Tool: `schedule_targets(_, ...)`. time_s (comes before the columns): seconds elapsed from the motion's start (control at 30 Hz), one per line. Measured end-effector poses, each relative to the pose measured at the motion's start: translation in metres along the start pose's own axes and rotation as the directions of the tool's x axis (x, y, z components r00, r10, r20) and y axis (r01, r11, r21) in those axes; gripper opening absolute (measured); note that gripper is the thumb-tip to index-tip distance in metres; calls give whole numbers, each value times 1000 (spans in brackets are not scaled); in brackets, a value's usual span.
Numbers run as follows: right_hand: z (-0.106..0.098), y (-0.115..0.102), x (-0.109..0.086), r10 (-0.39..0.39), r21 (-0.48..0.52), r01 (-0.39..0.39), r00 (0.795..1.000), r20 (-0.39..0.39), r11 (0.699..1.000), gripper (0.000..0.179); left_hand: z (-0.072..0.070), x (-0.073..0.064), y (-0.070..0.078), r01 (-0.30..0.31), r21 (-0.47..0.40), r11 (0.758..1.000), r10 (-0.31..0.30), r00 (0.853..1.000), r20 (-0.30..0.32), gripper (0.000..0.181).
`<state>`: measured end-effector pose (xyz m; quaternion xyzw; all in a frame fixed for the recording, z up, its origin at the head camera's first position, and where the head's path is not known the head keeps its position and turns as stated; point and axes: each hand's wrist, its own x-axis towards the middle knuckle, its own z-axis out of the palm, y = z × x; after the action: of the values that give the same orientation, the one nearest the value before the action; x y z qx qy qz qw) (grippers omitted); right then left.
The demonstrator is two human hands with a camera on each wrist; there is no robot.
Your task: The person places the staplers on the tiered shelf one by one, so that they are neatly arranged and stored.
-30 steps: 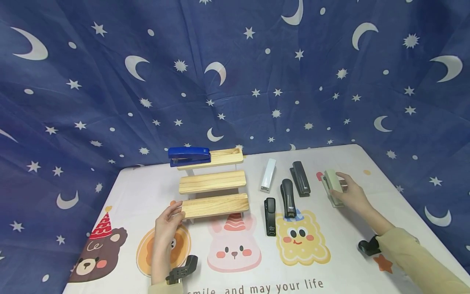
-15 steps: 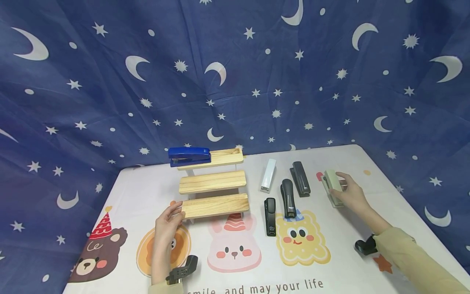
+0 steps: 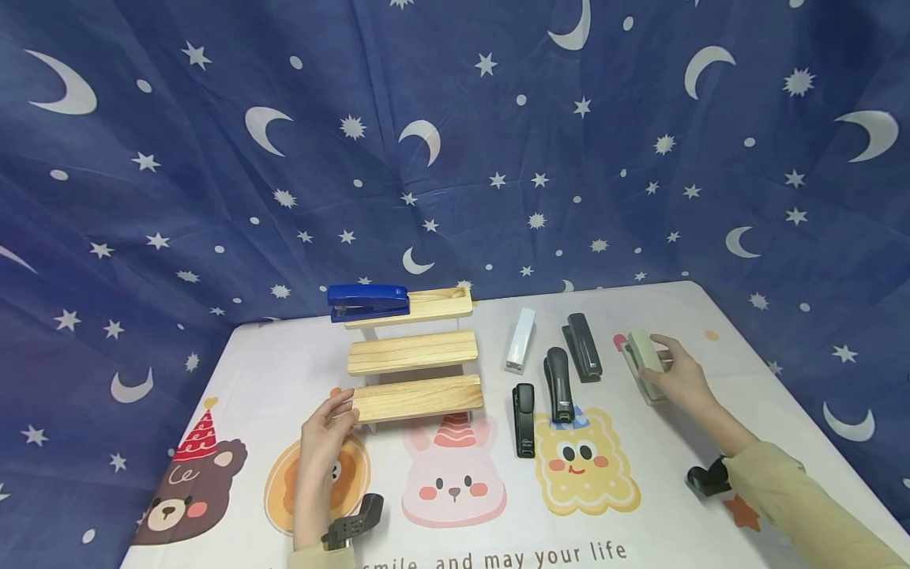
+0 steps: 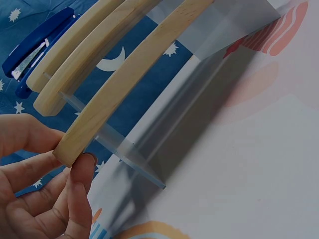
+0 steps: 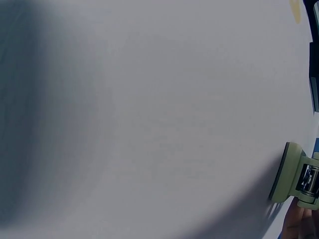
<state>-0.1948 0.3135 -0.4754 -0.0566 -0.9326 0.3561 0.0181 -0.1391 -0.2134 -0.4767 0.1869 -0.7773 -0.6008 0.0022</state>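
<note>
My left hand [image 3: 327, 431] pinches the left end of the lowest board of a three-tier wooden shelf [image 3: 419, 400]; in the left wrist view its thumb and fingers close on the board's end. A blue stapler [image 3: 368, 301] lies on the top tier, at its left end. Over at the right, my right hand [image 3: 678, 373] grips a pale green stapler [image 3: 645, 359] across its body, thumb on the near side. The right wrist view catches only one end of that pale green stapler [image 5: 294, 177], tilted, with fingers at the lower corner.
Between shelf and right hand lie a white stapler [image 3: 520, 340], a dark grey stapler [image 3: 582, 348], a black stapler [image 3: 558, 385] and a smaller black stapler [image 3: 524, 420]. A printed white cloth [image 3: 455, 545] covers the table. A blue star-patterned curtain [image 3: 455, 142] hangs behind.
Both hands keep their holds on the shelf board and the pale green stapler. The right forearm shifts slightly left; the staplers and shelf stay in place.
</note>
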Motion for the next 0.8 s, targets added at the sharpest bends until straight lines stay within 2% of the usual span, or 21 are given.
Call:
schedule_targets(0.43, -1, -8, 0, 9, 1, -9, 1000, 13, 1000, 73, 1, 1, 0, -11, 8, 1000, 11, 1000, -14, 43)
schedule_targets(0.8, 0, -20, 2, -31, 7, 31, 999, 6, 999, 71, 1, 2, 0, -16, 15, 1000, 16, 1000, -13, 43)
